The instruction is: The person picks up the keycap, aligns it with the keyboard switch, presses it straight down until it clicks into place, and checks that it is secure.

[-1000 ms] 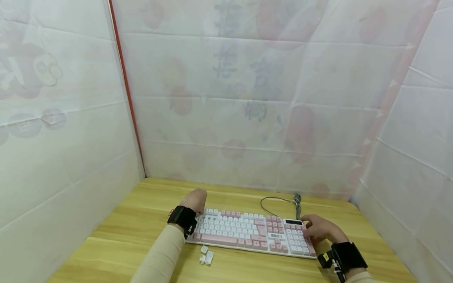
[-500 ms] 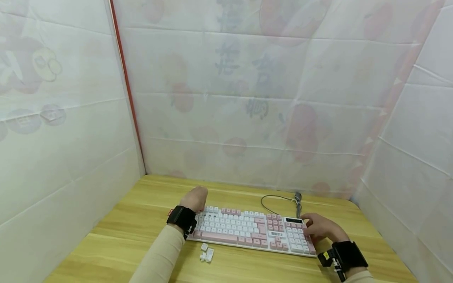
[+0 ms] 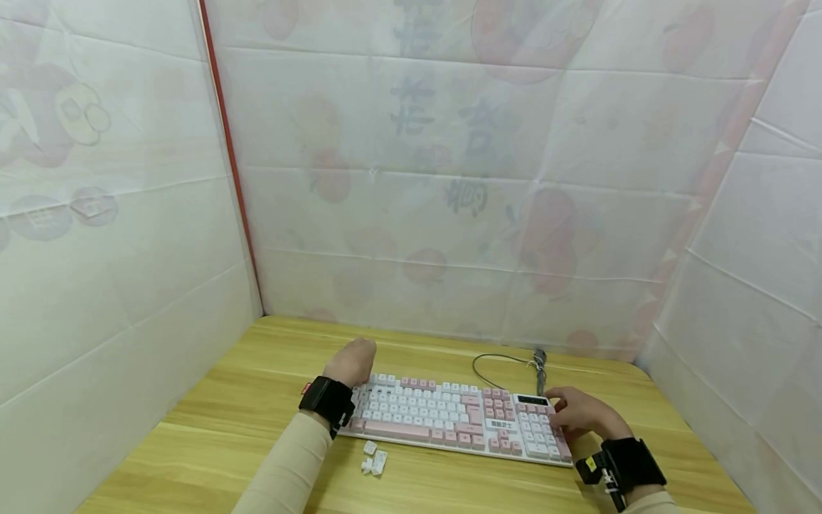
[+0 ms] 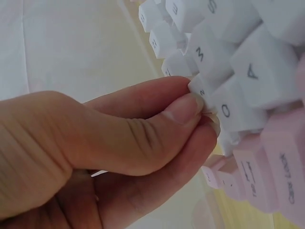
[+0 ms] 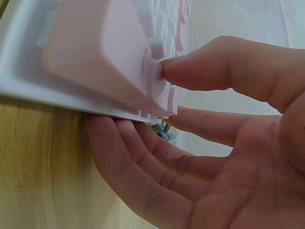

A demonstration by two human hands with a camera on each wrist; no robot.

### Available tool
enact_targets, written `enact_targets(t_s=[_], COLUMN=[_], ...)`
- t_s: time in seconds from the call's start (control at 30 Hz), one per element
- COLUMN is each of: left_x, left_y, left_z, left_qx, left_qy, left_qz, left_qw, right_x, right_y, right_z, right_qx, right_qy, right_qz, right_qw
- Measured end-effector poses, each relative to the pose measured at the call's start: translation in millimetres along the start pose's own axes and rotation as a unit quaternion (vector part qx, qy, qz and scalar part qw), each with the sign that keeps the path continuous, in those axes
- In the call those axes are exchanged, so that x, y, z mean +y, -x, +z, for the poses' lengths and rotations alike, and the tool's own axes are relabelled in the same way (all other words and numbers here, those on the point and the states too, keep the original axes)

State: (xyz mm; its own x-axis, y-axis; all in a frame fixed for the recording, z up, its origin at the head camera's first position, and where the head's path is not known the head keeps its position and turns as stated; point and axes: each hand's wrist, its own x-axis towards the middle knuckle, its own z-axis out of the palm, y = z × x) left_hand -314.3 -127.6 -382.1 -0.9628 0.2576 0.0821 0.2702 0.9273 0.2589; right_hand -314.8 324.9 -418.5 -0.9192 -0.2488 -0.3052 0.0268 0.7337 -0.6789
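A white and pink keyboard (image 3: 411, 432) lies on the wooden table. At its upper left, my left hand (image 3: 351, 363) pinches a white keycap (image 4: 202, 90) between thumb and fingers, as the left wrist view shows. That keycap sits in the number row beside the W and Q caps, with the pink Tab and Caps Lock caps nearby. My right hand (image 3: 587, 412) holds the keyboard's right end. Its thumb presses on a pink key in the right wrist view, while the other fingers (image 5: 138, 176) lie along and partly below the edge.
Several small white loose keycaps (image 3: 379, 462) lie on the table (image 3: 212, 428) just in front of the keyboard's left part. A grey cable (image 3: 540, 371) is bundled behind the keyboard. White printed cloth walls (image 3: 411, 214) enclose the table at the back and sides.
The view has tilted slightly, shifting everything a little in the frame. Both hands keep the same places on the keyboard.
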Motion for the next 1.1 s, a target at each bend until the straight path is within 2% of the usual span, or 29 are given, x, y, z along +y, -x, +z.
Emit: enact_targets(t_s=[0.37, 0.53, 0.63, 0.83, 1.1], left_x=[-0.7, 4.2, 7.5, 11.2, 11.9], left_y=[10.7, 18.5, 22.0, 29.6, 37.0], left_z=[-3.7, -9.3, -12.1, -9.5, -4.3], left_qx=[0.025, 0.018, 0.016, 0.022, 0.025], left_qy=[0.027, 0.048, 0.044, 0.036, 0.041], left_qz=[0.035, 0.031, 0.026, 0.042, 0.044], left_qw=[0.9987, 0.9982, 0.9986, 0.9982, 0.9979], right_x=[1.3, 0.5, 0.1, 0.0, -3.7], right_y=[1.4, 2.0, 2.5, 1.9, 4.6], right_z=[2.8, 4.1, 4.0, 4.8, 2.7], right_qx=[0.012, 0.017, 0.016, 0.020, 0.013], right_qy=[-0.001, -0.002, 0.001, 0.008, 0.017], right_qz=[-0.013, -0.011, -0.010, -0.008, -0.013], right_qw=[0.9998, 0.9998, 0.9998, 0.9997, 0.9997])
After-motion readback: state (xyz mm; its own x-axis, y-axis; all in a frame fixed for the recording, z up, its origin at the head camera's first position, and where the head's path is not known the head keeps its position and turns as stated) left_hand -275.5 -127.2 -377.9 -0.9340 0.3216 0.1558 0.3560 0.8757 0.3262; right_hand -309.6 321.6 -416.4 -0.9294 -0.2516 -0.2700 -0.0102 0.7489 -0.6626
